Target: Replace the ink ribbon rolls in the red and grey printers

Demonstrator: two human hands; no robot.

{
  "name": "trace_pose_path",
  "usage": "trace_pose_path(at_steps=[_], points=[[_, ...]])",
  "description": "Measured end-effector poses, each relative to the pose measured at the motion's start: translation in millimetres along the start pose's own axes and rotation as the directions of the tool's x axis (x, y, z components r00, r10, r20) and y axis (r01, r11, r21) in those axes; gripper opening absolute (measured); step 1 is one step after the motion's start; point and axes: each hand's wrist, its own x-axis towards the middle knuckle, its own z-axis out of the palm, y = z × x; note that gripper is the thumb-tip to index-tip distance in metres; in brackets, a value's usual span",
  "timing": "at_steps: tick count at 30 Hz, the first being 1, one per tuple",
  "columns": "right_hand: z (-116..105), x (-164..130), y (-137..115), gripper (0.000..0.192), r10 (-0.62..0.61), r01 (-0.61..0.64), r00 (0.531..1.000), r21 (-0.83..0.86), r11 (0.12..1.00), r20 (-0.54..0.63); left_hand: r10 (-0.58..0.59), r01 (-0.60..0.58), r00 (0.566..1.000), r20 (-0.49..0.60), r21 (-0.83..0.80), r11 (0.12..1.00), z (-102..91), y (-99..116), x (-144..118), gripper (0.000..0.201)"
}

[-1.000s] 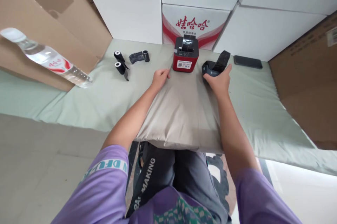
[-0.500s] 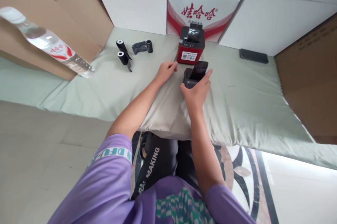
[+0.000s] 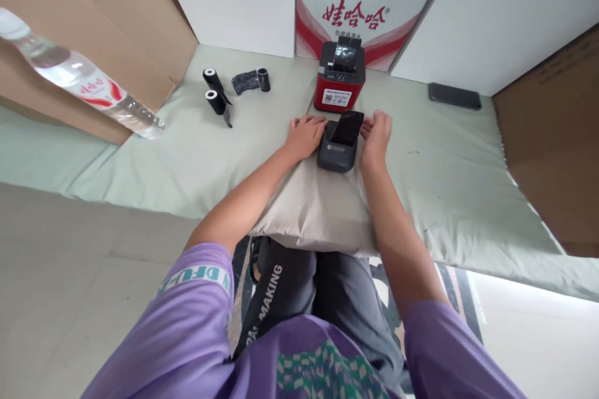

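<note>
the black device [image 3: 336, 158] is placed before the red printer [image 3: 334, 98], between the left hand [image 3: 305, 135], fingers loosely bent, and the right hand [image 3: 378, 137], fingers curled; whether anything is pinched cannot be told

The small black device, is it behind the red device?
No, the small black device sits in front of the red device, nearer the camera.
</note>
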Motion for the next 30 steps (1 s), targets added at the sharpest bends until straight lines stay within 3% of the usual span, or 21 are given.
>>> trace_pose_path(at_steps=[4, 8, 12, 16, 30], points=[[16.7, 5.5, 21.5, 0.069, 0.031, -0.042, 0.997, 0.143, 0.989, 0.073, -0.017, 0.016, 1.0, -0.009, -0.012, 1.0, 5.6, -2.8, -4.3, 0.056], [14.3, 2.0, 27.9, 0.072, 0.009, -0.029, 0.995, 0.206, 0.978, 0.096, -0.061, 0.061, 0.998, 0.002, 0.025, 0.998, 7.3, 1.6, -7.7, 0.058], [13.8, 0.4, 23.5, 0.068, 0.049, -0.069, 0.996, 0.308, 0.949, 0.072, -0.218, 0.176, 0.971, 0.095, 0.329, 0.928, 0.0, 23.2, -11.7, 0.064], [16.4, -0.7, 22.7, 0.063, 0.039, -0.066, 0.996, 0.374, 0.925, 0.08, -0.318, 0.178, 0.931, 0.178, 0.541, 0.822, -8.9, 42.8, -14.3, 0.067], [17.1, 0.6, 23.2, 0.063, 0.042, -0.056, 0.998, 0.406, 0.912, 0.044, -0.293, 0.176, 0.946, 0.138, 0.539, 0.824, -8.4, 45.2, -17.7, 0.064]])
